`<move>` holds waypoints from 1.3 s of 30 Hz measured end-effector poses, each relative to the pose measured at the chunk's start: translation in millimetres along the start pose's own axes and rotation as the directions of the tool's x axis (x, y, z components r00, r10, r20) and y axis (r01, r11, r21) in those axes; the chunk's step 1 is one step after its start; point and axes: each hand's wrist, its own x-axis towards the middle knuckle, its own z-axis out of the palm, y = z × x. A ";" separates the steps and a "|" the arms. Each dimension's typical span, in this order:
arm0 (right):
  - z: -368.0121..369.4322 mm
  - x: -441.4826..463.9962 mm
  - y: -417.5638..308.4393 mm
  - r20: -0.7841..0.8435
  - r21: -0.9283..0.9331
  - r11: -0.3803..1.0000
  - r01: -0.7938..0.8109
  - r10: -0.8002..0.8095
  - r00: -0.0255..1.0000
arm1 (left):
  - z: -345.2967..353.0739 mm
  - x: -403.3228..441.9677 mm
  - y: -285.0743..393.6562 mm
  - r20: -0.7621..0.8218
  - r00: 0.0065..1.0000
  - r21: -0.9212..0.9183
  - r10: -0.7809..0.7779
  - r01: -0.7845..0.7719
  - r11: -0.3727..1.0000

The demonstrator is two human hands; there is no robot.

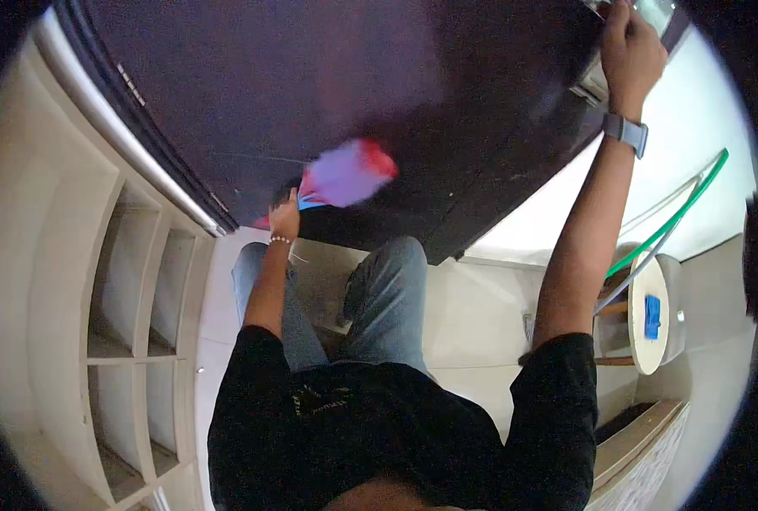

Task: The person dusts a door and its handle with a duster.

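My left hand (285,218), wearing a beaded bracelet, is closed round a duster (349,175). The duster's fluffy pink, purple and red head is smeared by motion. It is in front of the lower part of a dark door (311,77); whether it touches the surface I cannot tell. At the upper right, my right hand (632,60), with a grey watch on its wrist, has its fingers curled round a shiny metal part at the door's edge, which looks like the handle. That part is mostly hidden by the hand and cut off by the frame.
Pale shelves (134,358) with several compartments line the left side. To the right stand a round-topped stool (647,341) with a blue cloth (652,317) on it and a long green tube-like frame (702,189). My knees are close below the door.
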 end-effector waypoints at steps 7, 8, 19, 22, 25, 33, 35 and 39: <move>8.0 1.1 5.5 -0.025 -0.090 0.996 -0.029 0.027 0.999 | -5.6 15.9 -14.4 -0.013 1.000 0.078 -0.006 0.007 0.997; 5.4 0.6 2.6 0.000 -0.073 0.996 -0.059 0.059 0.998 | -0.6 12.5 -10.0 0.041 0.995 -0.050 -0.090 0.092 0.994; 13.5 -1.6 3.9 -0.090 -0.044 0.996 -0.081 0.076 0.993 | -4.8 -24.0 23.8 0.399 0.913 -0.334 -0.082 0.228 0.915; 16.1 -1.5 1.9 -0.134 -0.083 0.993 -0.086 0.075 0.988 | 9.1 -41.8 47.9 0.159 0.949 -0.667 -0.271 0.306 0.680; 23.6 -1.6 17.4 -0.162 -0.109 0.989 -0.099 0.080 0.983 | 71.0 -60.5 86.1 0.287 0.838 -0.767 -0.464 0.491 0.413; 24.4 -3.1 16.0 -0.186 -0.094 0.993 -0.071 0.052 0.981 | 49.3 -78.2 94.9 0.225 0.914 -0.760 -0.337 0.381 0.526; 24.6 -3.1 16.4 -0.160 -0.120 0.985 -0.124 0.104 0.982 | 51.8 -76.7 96.7 0.281 0.922 -0.734 -0.267 0.386 0.558; 23.7 -3.0 15.1 -0.158 -0.083 0.991 -0.105 0.091 0.983 | 54.9 -57.8 112.4 0.371 0.771 -0.781 -0.517 0.561 0.276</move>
